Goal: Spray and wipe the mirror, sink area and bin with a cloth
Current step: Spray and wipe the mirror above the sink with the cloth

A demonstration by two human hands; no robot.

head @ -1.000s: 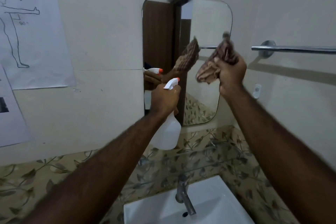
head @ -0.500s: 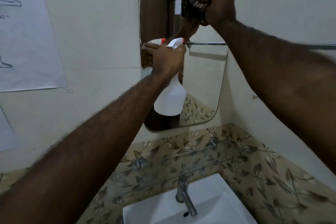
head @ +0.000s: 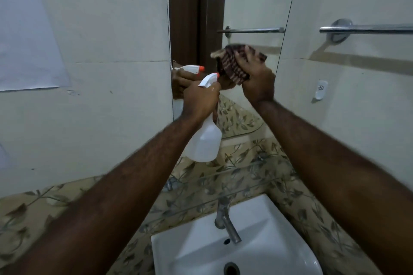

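A tall wall mirror (head: 252,2) with rounded corners hangs above a white sink (head: 263,245). My right hand (head: 257,78) presses a bunched brown striped cloth (head: 232,67) flat against the lower middle of the glass. My left hand (head: 199,100) grips the neck of a white spray bottle (head: 205,140) with an orange-tipped nozzle, held just left of the cloth and pointing at the mirror. Both hands and the bottle are reflected in the glass. No bin is in view.
A chrome tap (head: 225,219) stands at the sink's back edge, under a glass shelf (head: 234,174) on leaf-patterned tiles. A chrome towel rail (head: 366,29) and a small white hook (head: 320,91) are on the right wall. Paper sheets (head: 26,29) hang at left.
My right hand with the cloth has swept from the mirror's top edge down to its lower middle. The left hand keeps the spray bottle near the glass. The view has moved closer.
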